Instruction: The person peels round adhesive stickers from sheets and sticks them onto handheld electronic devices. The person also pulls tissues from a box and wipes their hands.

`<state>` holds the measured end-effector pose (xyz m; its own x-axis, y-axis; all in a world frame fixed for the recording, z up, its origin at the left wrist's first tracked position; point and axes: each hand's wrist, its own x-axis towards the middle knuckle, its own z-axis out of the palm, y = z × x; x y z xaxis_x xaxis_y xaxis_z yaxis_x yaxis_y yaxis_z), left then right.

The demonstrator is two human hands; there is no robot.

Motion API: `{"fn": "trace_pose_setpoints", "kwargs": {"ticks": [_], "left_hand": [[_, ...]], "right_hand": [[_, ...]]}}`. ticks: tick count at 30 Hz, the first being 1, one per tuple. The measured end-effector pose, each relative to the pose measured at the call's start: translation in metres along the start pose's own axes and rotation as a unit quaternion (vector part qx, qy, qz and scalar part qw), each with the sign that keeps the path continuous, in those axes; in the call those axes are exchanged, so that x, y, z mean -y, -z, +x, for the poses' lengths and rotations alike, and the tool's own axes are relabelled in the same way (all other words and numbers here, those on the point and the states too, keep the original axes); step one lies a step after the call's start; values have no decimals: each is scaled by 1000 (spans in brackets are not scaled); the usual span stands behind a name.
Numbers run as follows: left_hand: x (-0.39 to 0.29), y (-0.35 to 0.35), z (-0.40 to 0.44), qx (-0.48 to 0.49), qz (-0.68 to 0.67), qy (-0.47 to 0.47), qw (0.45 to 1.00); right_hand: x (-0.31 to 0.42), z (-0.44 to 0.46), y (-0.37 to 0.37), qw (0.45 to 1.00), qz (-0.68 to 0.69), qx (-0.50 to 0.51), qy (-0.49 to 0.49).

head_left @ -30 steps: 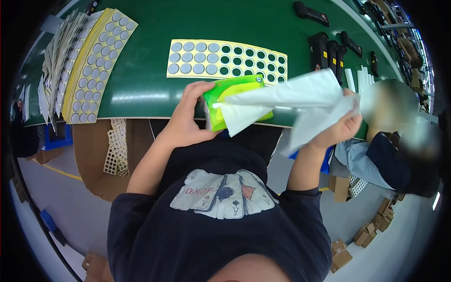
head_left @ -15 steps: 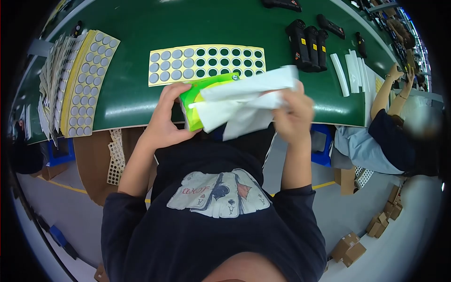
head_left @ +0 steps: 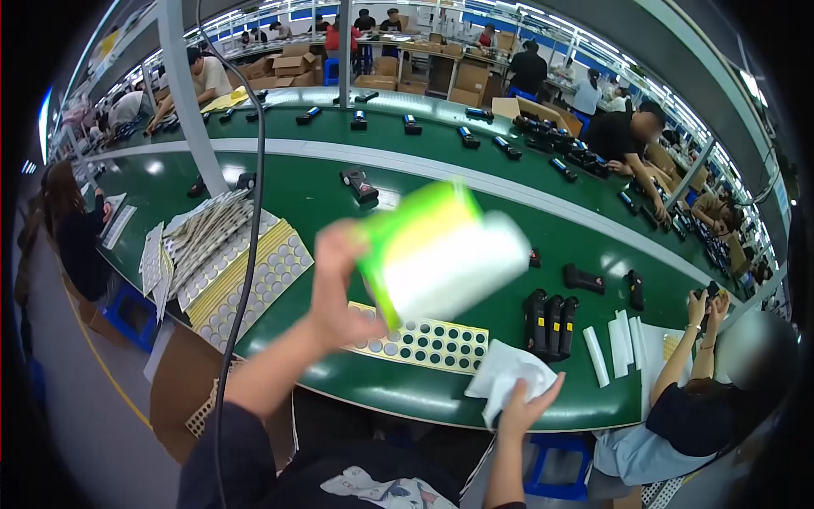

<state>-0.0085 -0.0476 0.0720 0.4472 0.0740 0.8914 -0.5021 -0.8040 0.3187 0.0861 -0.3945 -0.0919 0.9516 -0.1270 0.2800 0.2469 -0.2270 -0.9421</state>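
Observation:
My left hand point(head_left: 333, 284) is closed around one end of a green and yellow tissue pack point(head_left: 415, 225), raised above the bench and smeared by motion. White tissue sticks out of the pack's side. Near the bench's front edge, my right hand point(head_left: 527, 407) grips a loose, crumpled white tissue point(head_left: 507, 373) between thumb and fingers. Beneath the pack lies a sticker sheet point(head_left: 445, 346) with grey round pads at its left and dark round holes at its right; the tissue hangs by its right end.
Stacked pad sheets point(head_left: 246, 280) lie at the left behind a hanging black cable point(head_left: 246, 297). Black handle-like devices point(head_left: 553, 327) and white strips point(head_left: 623, 343) are at the right. A co-worker point(head_left: 699, 407) sits there. Beyond the divider, several devices line the green bench point(head_left: 297, 182).
My view has tilted up toward the room. My left hand has lifted the tissue pack up and away; my right hand has parted from it, keeping a tissue.

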Motion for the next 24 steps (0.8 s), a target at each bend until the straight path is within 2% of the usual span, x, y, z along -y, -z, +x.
{"fn": "trace_pose_setpoints", "kwargs": {"ticks": [1, 2, 3, 4, 6, 9, 10, 11, 12, 14, 16, 17, 19, 20, 21, 22, 23, 24], "left_hand": [[16, -2, 42, -76, -28, -2, 997], [8, 7, 87, -125, 79, -31, 988], [19, 13, 127, -185, 46, -68, 979], [24, 17, 162, -251, -38, -56, 966], [41, 49, 231, -284, -5, -149, 947], [64, 93, 323, -366, 46, -181, 912], [56, 103, 349, -351, 23, -176, 919], [39, 108, 378, -374, 71, -118, 917], [34, 111, 404, -395, 121, -61, 909], [35, 124, 449, -385, 202, -11, 901], [53, 136, 484, -317, 314, 27, 895], [64, 141, 501, -263, 368, 13, 892], [96, 146, 519, -155, 471, -114, 861], [59, 112, 494, -275, 393, 0, 878], [42, 96, 475, -385, 304, 114, 864], [68, 91, 450, -397, 358, -49, 844], [66, 58, 404, -392, 290, -93, 868], [76, 41, 343, -288, 331, -85, 895]], "right_hand": [[1, 12, -21, 999, 48, 5, -7], [-10, 16, -25, 999, 39, -2, -7], [-21, 19, -26, 1000, 29, -7, -6], [-18, 22, -22, 999, 33, -10, -1], [-6, 21, -17, 993, 67, 77, -60], [-13, 22, -25, 997, 26, 63, -23], [-5, 22, -29, 998, 47, 51, -11], [-4, 23, -27, 996, 34, 65, -51], [-17, 21, -25, 997, 29, 62, -43], [-24, 29, -31, 998, 25, 51, -12], [-21, 24, -29, 999, 14, 42, -10], [-20, 23, -30, 999, 10, 34, -9], [-18, 23, -28, 999, 8, 44, -2], [-17, 23, -28, 999, 10, 48, -9], [-18, 23, -27, 999, 10, 48, -12], [-18, 23, -27, 999, 18, 49, -16], [-20, 25, -25, 998, 25, 58, -15], [-24, 26, -23, 997, 27, 70, -15]]}}
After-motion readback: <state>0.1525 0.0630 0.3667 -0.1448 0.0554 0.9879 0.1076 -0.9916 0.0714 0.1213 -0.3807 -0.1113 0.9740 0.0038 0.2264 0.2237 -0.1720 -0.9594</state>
